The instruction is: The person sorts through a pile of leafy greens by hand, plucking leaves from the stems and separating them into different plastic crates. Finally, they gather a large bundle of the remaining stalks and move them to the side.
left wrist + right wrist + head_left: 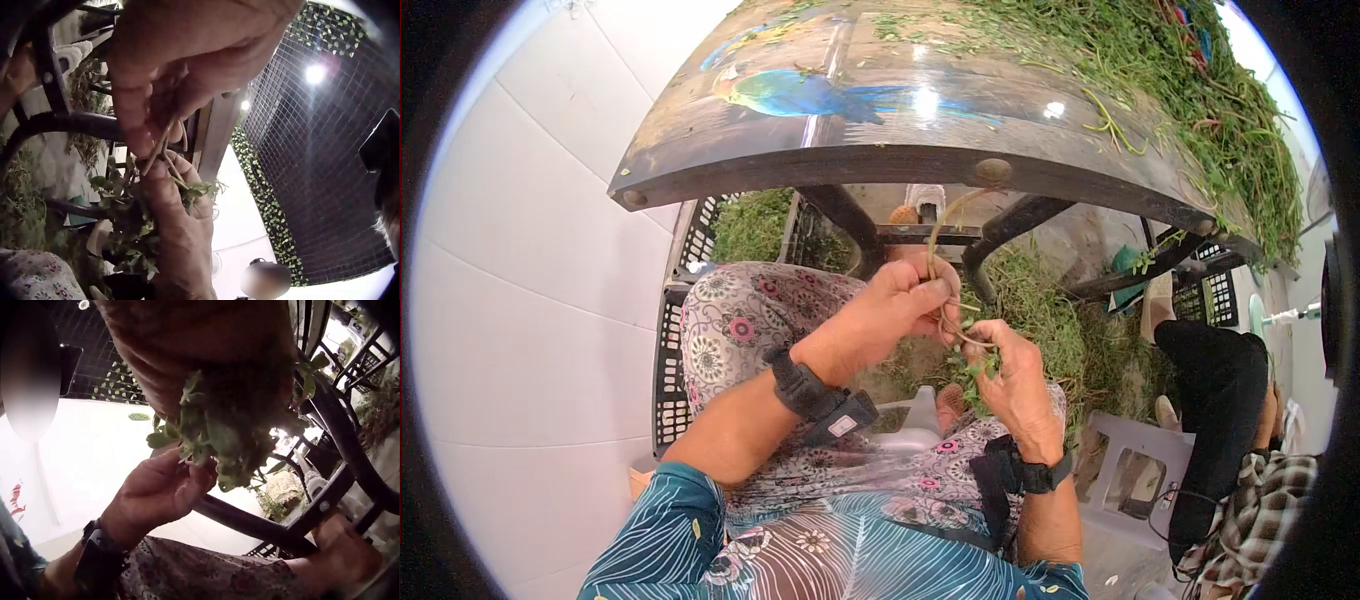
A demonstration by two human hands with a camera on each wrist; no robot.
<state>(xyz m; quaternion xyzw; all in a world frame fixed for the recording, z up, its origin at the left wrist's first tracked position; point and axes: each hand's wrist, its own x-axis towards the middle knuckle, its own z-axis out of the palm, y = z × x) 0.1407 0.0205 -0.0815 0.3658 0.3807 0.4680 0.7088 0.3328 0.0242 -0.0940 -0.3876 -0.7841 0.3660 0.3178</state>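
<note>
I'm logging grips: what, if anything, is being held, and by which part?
Leafy sprigs: the left hand pinches bare stems; the right hand grips stems close to the leaves.

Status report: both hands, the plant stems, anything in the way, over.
Left hand pinching stems. Right hand holding them nearer the leaves. Table beyond both hands, not blocking them.
</note>
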